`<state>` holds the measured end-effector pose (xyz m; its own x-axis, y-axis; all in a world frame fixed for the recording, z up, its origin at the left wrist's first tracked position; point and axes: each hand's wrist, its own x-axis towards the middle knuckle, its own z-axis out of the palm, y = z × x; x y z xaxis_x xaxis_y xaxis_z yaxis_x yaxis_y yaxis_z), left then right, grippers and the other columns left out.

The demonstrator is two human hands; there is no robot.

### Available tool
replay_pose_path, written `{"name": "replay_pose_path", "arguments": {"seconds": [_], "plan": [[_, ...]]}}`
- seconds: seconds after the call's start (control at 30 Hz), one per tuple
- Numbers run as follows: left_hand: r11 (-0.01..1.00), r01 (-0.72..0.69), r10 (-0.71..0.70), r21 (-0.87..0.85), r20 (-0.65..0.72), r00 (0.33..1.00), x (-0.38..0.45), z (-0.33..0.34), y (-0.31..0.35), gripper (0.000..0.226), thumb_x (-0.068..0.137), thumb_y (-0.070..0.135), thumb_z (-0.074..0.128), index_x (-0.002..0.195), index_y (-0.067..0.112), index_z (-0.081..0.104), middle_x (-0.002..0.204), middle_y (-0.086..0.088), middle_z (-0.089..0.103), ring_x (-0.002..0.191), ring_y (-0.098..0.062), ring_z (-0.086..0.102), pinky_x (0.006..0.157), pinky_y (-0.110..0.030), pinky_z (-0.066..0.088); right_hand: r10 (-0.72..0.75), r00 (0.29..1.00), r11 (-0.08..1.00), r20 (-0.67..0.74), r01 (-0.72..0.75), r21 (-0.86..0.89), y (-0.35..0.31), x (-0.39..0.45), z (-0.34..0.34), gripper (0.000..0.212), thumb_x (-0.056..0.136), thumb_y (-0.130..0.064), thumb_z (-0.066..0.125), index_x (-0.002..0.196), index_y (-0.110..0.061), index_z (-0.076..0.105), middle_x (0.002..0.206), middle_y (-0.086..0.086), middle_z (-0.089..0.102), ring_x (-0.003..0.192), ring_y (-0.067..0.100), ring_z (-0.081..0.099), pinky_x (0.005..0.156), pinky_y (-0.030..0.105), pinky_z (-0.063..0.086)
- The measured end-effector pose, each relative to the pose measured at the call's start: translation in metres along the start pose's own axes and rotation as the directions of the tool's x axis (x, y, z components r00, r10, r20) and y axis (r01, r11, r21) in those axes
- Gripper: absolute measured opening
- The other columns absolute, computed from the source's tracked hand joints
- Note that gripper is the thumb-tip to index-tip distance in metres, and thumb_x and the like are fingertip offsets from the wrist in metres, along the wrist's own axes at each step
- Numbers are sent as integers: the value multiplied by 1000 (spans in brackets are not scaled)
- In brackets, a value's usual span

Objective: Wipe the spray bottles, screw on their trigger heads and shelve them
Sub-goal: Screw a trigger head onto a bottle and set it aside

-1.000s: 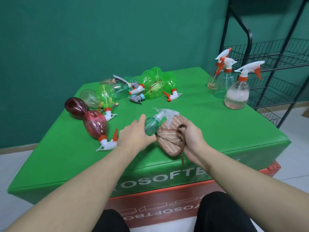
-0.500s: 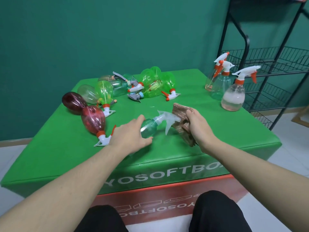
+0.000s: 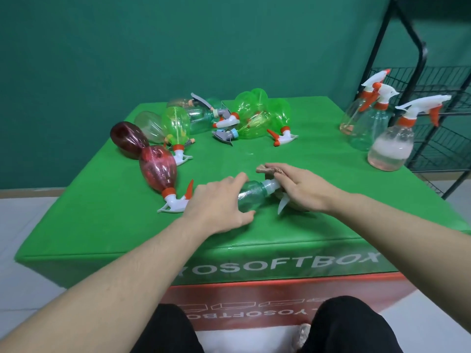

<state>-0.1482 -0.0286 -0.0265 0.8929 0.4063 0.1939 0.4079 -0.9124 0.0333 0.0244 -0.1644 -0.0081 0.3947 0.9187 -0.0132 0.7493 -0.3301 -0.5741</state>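
I am looking at the small teal see-through plastic spray bottle [image 3: 251, 196] lying on its side near the front of the green padded box top [image 3: 318, 200]. My left hand [image 3: 216, 202] is curling round its body, gripping it. My right hand [image 3: 303, 189] is pressing a brown striped cloth [image 3: 267, 169] over its white trigger head, fingers clamped on the cloth. Red and green bottles are lying behind, three clear bottles [image 3: 390, 146] are standing right, beside the black wire rack [image 3: 438, 138].
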Motion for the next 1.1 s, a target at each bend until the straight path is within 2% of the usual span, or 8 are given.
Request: {"name": "replay_pose_path", "arguments": {"seconds": [0.07, 0.2, 0.33, 0.4, 0.5, 0.73, 0.9, 1.1], "plan": [[1000, -17, 17, -4, -3, 1000, -1, 0, 0, 63, 87, 66, 61, 134, 30, 40, 120, 7, 65, 95, -22, 65, 72, -36, 48, -6, 999, 999, 44, 9, -51, -1, 6, 0, 44, 111, -31, 30, 153, -22, 39, 156, -2, 44, 141, 16, 41, 102, 13, 25], [1000, -20, 20, -4, -13, 1000, -2, -2, 2, 63, 86, 66, 61, 133, 31, 41, 121, 8, 65, 95, -20, 65, 69, -34, 42, -26, 999, 996, 30, 29, -83, -1, 9, 2, 45, 110, -30, 30, 153, -20, 40, 158, 0, 42, 144, 17, 39, 110, 16, 23], [1000, -5, 5, -6, -1, 1000, -2, -3, 4, 65, 86, 66, 62, 136, 31, 40, 125, 8, 65, 98, -22, 66, 70, -34, 42, -85, 995, 979, 59, 94, -180, 8, -7, 0, 49, 110, -33, 31, 157, -24, 33, 166, -8, 20, 151, 8, 23, 117, 14, 10], [1000, 0, 0, -26, 1, 1000, -1, -4, 5, 64, 86, 65, 63, 137, 31, 42, 122, 9, 66, 97, -22, 65, 70, -33, 40, -112, 991, 962, 74, 126, -241, 12, -18, -2, 49, 109, -34, 30, 158, -26, 30, 166, -12, 15, 151, 6, 20, 123, 23, 11], [995, 52, -51, -81, 19, 999, 2, -6, 4, 68, 85, 63, 66, 141, 32, 42, 110, 7, 69, 92, -23, 64, 72, -34, 41, -124, 989, 936, 78, 143, -322, 18, -34, -7, 51, 109, -35, 28, 159, -30, 25, 166, -14, 14, 152, 4, 16, 127, 39, 12], [993, 76, -73, -92, 36, 997, 6, -8, 6, 65, 84, 64, 67, 137, 33, 45, 82, 13, 60, 79, -16, 58, 65, -31, 36, -126, 984, 861, 123, 170, -479, 29, -67, -19, 52, 108, -39, 22, 160, -31, 23, 166, -16, 12, 152, -1, 10, 127, 37, 4], [994, 68, -66, -91, 27, 997, 4, -7, 6, 65, 84, 65, 68, 136, 33, 46, 89, 14, 62, 81, -17, 58, 67, -31, 37, -115, 985, 847, 126, 163, -505, 25, -51, -12, 64, 100, -48, 9, 161, -31, 15, 166, -16, 9, 153, 2, 7, 127, 39, 2], [998, 46, -45, -46, 27, 999, 4, -6, 8, 65, 82, 65, 68, 135, 34, 47, 87, 14, 57, 80, -17, 55, 66, -31, 37, -103, 988, 871, 119, 147, -469, 18, -11, 4, 53, 109, -36, 22, 161, -31, 14, 168, -11, 10, 154, 8, 9, 127, 45, 4]]}}
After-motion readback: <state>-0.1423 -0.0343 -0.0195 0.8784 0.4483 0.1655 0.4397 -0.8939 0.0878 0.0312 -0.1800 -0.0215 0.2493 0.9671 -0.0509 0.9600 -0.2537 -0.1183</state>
